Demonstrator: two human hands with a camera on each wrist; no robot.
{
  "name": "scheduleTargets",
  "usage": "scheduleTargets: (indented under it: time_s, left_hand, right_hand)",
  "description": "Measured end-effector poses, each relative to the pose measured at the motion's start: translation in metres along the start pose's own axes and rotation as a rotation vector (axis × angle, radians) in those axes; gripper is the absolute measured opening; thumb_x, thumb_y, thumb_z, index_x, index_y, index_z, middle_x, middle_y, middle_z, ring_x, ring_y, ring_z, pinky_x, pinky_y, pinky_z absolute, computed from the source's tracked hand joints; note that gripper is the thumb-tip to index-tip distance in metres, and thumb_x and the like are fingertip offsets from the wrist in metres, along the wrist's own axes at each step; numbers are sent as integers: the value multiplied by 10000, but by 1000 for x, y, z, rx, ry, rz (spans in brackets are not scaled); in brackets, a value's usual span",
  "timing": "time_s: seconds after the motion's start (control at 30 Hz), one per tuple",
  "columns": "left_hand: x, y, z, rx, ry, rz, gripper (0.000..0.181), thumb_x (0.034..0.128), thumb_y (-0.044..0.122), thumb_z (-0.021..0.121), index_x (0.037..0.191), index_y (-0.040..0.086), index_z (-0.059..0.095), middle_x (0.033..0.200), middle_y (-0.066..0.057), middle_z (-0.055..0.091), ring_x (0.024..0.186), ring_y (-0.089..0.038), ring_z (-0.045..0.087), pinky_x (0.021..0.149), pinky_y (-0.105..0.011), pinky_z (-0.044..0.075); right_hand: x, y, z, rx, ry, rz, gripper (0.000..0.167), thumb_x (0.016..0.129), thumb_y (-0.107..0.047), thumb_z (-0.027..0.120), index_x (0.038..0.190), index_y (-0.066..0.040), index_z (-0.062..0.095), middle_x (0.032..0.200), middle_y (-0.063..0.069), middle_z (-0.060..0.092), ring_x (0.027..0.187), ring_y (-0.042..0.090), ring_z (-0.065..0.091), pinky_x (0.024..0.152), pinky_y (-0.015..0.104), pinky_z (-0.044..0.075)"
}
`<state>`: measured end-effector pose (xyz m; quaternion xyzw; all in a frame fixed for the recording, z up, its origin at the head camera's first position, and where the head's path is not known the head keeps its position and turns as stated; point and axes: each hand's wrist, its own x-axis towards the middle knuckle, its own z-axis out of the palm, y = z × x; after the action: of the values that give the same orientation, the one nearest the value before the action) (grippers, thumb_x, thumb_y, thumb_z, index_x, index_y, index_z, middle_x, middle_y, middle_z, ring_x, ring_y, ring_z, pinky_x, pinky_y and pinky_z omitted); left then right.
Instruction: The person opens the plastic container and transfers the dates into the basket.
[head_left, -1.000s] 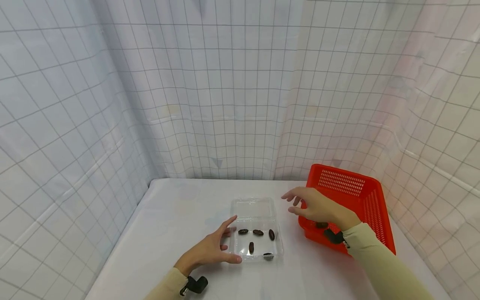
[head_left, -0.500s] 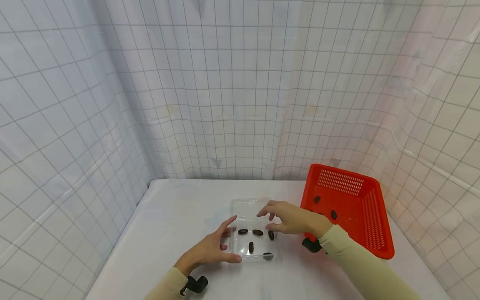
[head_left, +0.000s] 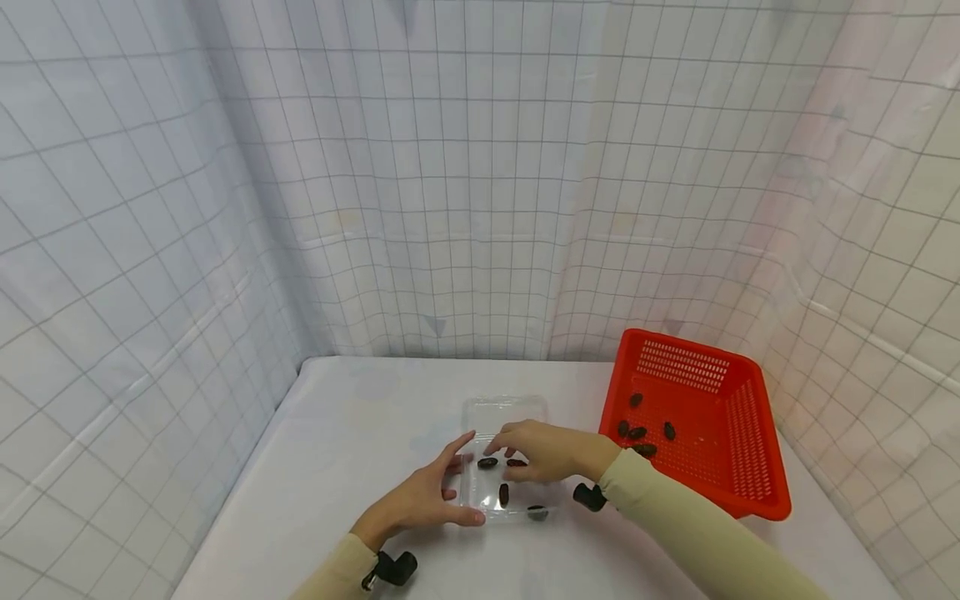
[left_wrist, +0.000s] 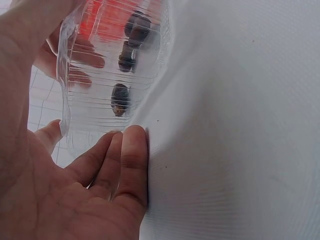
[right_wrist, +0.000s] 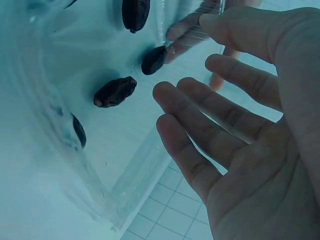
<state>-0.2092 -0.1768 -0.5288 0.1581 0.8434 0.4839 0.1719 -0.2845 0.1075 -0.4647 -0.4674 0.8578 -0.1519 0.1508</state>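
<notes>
My clear plastic box [head_left: 483,487] sits on the white table [head_left: 360,433], and its long way runs from me to the back, with the lid [head_left: 480,412] open on the far side. In the box, the left date [head_left: 487,462] and the middle date [head_left: 516,462] lie sideways. The near date [head_left: 504,496] points straight away from me, and the front date [head_left: 537,512] lies sideways by the front edge.

My left hand [head_left: 420,500] touches the box's left side, fingers loose and spread. My right hand [head_left: 551,450] is over the box, fingers loose, with nothing in them. Half a second ago it was more to the right; my left hand has stayed put. My right sleeve [head_left: 675,512] has moved too, so now five basket dates [head_left: 645,450] show in the red basket [head_left: 682,360].

From my head, my right hand hides the right date [right_wrist: 79,131]; the right wrist view shows just some of it. I can't tell if my right fingertips touch a date. In the left wrist view, the dates look blurry through the ridged wall
</notes>
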Motion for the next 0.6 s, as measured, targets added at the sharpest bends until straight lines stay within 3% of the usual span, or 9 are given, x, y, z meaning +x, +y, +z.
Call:
scheduleTargets:
  time_s: [0.17,0.33,0.6]
  left_hand:
    - [0,0,1,-15,-2,-1,1298,897,426,1029,1880,372,183,1826,-268,461,1448,-452,726,1226,-635,575]
    - [-1,0,1,-10,-8,0,1299,900,432,1023,1882,369,174,1814,-284,468,1413,-445,747,1221,-640,578]
    - [0,0,0,-17,-11,12,1302,904,427,1022,1885,356,168,1794,-332,464,1444,-468,727,1216,-629,587]
  right_hand:
    - [10,-1,8,-22,-23,-32,454,1118,-185,805,1556,-92,730,1514,61,791,1306,210,799,1149,319,635]
    - [20,-5,12,-31,-55,-10,489,1100,-199,833,1566,-92,733,1509,38,800,1314,179,786,1163,316,627]
    - [35,-13,11,-85,-94,0,468,1067,-165,868,1521,-103,774,1306,22,790,1162,89,741,1058,235,614]
